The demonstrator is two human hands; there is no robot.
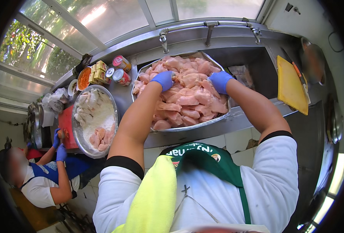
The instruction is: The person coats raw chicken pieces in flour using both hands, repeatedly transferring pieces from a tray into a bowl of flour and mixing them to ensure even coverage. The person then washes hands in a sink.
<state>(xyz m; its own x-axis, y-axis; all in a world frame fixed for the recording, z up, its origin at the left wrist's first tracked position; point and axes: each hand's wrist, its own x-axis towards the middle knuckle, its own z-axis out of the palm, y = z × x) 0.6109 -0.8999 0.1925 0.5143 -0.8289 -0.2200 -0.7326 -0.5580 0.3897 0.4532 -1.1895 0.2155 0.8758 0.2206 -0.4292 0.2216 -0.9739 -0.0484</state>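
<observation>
A large metal tray (186, 127) heaped with raw chicken pieces (188, 100) stands over the steel sink. Both my hands wear blue gloves. My left hand (163, 80) is at the upper left part of the heap, its fingertips down among the pieces. At the tray's right rim, my right hand (220, 81) touches chicken with its fingertips. The fingertips of both hands are partly hidden, so a firm grip does not show. To the left stands an oval metal basin (116, 116) with white flour, floured pieces and bare chicken pieces.
A yellow cutting board (291, 84) with an orange-handled knife (299, 72) lies right of the sink basin (259, 67). Cans (121, 76), small yellow boxes (100, 71) and a bowl of orange food (84, 78) stand at left. A co-worker (52, 177) cuts on a red board (68, 116). Taps (163, 42) overhang the sink.
</observation>
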